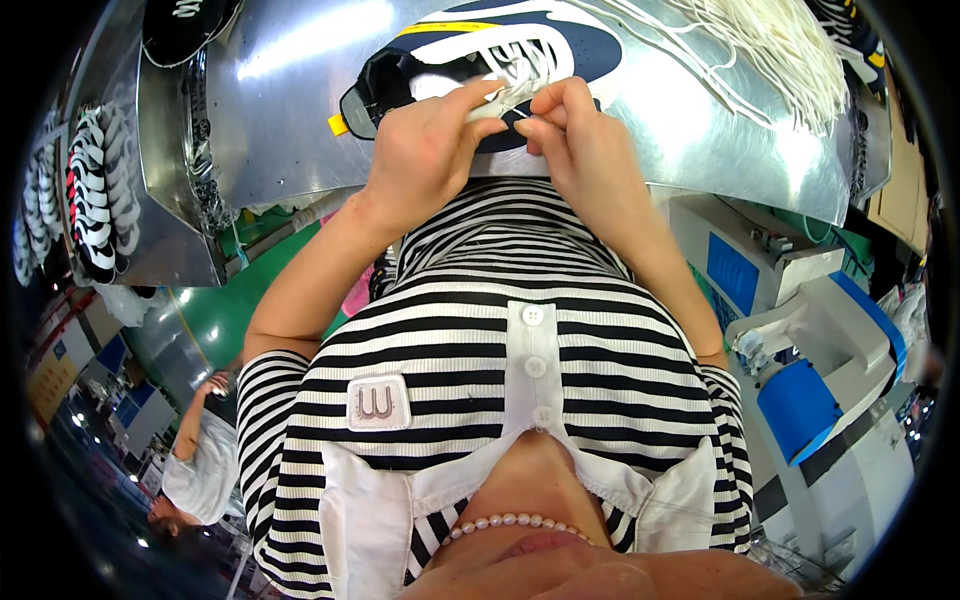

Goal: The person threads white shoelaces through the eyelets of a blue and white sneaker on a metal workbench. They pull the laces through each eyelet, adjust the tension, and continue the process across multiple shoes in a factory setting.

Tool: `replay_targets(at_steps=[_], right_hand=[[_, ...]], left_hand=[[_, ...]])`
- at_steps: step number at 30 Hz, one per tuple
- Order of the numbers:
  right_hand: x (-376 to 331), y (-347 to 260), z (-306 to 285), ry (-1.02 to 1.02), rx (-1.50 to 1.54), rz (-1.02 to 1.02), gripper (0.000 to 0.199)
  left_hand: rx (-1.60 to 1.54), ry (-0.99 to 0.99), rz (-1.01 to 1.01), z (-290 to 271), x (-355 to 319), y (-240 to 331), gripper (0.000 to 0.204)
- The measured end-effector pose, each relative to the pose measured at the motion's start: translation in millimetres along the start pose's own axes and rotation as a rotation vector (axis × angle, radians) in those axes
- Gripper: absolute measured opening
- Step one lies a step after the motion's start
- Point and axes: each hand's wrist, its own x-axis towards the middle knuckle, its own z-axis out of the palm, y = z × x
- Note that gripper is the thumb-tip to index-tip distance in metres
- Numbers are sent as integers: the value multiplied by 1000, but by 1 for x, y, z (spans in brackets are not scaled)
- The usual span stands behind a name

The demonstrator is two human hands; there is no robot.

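- Black padding lines the open collar of the sneaker (440, 50), which lies on the metal surface (280, 130) just beyond both hands, toe rightward. It looks light, with a soft upper likely to give under pressure; the firmer heel, near the yellow tab (338, 125), seems a sound place to steady it.
- Left hand (425, 150): its fingers curl beside the lacing, thumb and forefinger apart at the tips; whether they trap anything cannot be told. This hand covers part of the sneaker's near side.
- White lace (512, 104): limp and thin, probably best taken near its end. Its path through the eyelets is hard to follow.
- Right hand (597, 160): the fingers appear to pinch the white lace, hiding its tip.
- Loose bundle of laces (770, 60): soft, tangle-prone, cut off at the upper edge.
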Motion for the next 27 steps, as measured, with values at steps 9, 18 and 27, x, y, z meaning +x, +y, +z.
replay_targets(at_steps=[9, 18, 27], right_hand=[[2, 4, -4, 87, -76, -174, 25], [-5, 1, 15, 200, 12, -68, 25], [25, 34, -34, 392, 517, -119, 15]], left_hand=[[-71, 13, -120, 1, 2, 8, 19], [-7, 27, -51, 6, 8, 16, 20], [-384, -369, -402, -17, 22, 24, 22]])
